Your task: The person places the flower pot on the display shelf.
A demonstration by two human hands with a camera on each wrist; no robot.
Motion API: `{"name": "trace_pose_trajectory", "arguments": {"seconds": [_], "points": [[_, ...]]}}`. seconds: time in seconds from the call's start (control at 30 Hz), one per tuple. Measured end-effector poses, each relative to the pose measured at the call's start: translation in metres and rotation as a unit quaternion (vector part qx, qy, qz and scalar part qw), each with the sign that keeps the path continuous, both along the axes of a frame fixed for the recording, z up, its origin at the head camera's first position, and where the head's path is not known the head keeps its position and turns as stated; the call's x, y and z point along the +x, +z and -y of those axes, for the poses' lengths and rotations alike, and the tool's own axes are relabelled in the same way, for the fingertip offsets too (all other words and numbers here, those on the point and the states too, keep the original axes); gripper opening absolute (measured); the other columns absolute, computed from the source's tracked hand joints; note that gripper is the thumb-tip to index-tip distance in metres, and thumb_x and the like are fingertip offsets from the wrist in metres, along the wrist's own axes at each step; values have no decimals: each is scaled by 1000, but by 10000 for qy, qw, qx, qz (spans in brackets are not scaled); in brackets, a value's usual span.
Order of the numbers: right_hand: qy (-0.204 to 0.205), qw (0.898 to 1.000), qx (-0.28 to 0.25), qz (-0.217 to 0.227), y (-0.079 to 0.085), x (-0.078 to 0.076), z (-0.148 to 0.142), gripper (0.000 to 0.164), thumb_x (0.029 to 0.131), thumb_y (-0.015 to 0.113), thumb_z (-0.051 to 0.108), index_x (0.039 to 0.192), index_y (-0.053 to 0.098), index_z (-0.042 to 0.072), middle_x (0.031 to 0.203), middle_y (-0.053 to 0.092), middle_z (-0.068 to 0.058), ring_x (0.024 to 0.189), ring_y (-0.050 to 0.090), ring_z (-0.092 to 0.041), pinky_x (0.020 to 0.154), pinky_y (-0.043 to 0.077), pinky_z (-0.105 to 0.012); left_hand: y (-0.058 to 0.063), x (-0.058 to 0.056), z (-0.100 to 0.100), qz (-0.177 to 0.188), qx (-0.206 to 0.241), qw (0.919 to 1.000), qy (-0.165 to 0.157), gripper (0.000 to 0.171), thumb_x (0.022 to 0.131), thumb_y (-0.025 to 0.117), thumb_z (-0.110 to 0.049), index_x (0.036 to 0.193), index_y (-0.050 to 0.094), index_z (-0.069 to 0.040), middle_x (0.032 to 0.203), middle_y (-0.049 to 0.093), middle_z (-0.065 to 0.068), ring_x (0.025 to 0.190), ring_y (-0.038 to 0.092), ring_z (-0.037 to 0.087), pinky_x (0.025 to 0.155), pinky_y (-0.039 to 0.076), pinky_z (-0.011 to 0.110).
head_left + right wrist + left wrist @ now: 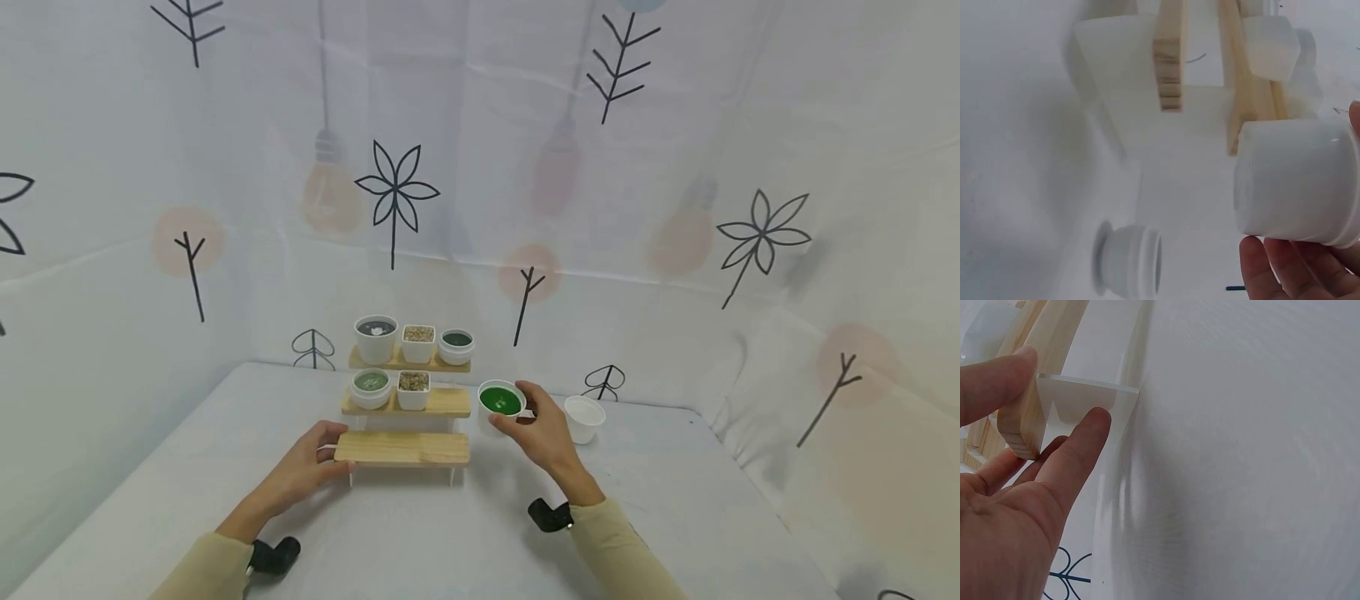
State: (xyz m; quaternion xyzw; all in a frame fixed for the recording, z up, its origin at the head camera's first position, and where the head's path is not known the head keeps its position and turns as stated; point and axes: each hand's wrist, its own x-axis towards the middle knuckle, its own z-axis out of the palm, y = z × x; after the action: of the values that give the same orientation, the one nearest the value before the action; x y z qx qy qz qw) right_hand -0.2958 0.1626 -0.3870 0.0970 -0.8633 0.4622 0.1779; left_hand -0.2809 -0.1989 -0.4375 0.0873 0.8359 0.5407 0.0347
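My left hand (307, 462) grips the left end of the lowest board of a three-step wooden stand (405, 448). In the left wrist view, the thumb lies on the wooden board (1054, 347) and a finger reaches along the white side support (1079, 394). Off the stand's right side, my right hand (543, 425) holds a round white pot (1297, 178) with a bright green top, thumb and fingers around its rim and side. The pot is level with the middle step and close to its right end.
On the middle step stand a round pot (371, 389) and a square pot (413, 392). The top step bears a larger pot (376, 340), a square pot (418, 343) and a small round pot (455, 346). A white pot (583, 418) is on the table beyond my right hand.
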Motion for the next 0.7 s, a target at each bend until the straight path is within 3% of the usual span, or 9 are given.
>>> {"name": "trace_pose_trajectory", "arguments": {"seconds": [0.2, 0.37, 0.53, 0.7], "points": [[-33, 9998, -117, -131, 10, -1, 10, 70, 75, 80, 36, 133, 51, 7, 114, 61, -6, 93, 60, -20, 82, 54, -33, 4, -1, -1, -4, 70, 10000, -27, 66, 82, 75, -17, 134, 38, -1, 135, 45, 23, 117, 54, 33, 89, 53, 35], [171, 9990, -330, -264, 14, -5, 22, 71, 75, 80, 35, 133, 52, 5, 113, 61, -6, 92, 59, -19, 83, 54, -37, 5, 0, -1, -35, 43, 10000, 12, 65, 82, 75, -16, 133, 39, 0, 135, 45, 23, 117, 54, 35, 90, 53, 37], [428, 9971, -521, -356, 13, -9, 33, 71, 76, 79, 33, 132, 50, 1, 113, 61, -8, 94, 60, -20, 85, 54, -42, 0, 0, 0, -39, 51, 10000, 21, 65, 82, 75, -16, 133, 39, 0, 135, 45, 23, 118, 54, 34, 90, 53, 36], [521, 9960, -623, -383, 10, -15, 43, 70, 76, 79, 33, 131, 51, 1, 112, 61, -9, 97, 58, -20, 85, 54, -38, -1, -1, 0, -14, 58, 10000, 55, 65, 81, 76, -16, 133, 39, 0, 135, 45, 23, 117, 55, 32, 90, 53, 35]]}}
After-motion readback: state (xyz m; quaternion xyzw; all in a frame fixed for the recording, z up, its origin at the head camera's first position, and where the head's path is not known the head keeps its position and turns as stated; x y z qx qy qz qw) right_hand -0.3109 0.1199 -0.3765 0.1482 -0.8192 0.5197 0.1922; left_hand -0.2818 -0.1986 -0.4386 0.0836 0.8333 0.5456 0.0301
